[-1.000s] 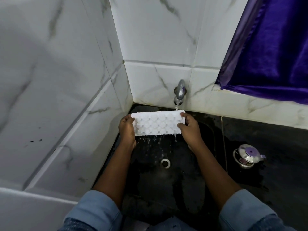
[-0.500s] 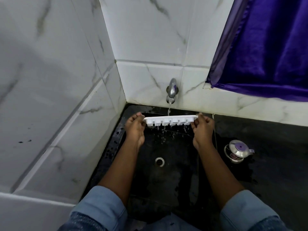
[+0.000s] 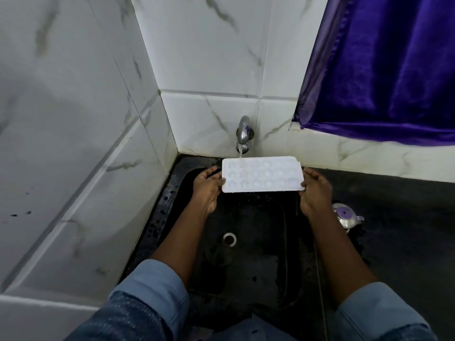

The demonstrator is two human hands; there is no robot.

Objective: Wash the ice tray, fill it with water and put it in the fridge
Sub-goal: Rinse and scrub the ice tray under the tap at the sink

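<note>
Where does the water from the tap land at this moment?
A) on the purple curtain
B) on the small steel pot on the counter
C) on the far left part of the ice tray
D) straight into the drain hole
C: the thin stream from the tap meets the ice tray near its far left corner.

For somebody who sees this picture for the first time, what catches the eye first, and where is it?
First the white ice tray, gripped at its short ends by the left hand and the right hand, under the running tap over the black sink, at centre. Then the bright purple curtain at upper right. Last, a small steel pot with a purple lid on the dark counter, right of the sink.
</note>
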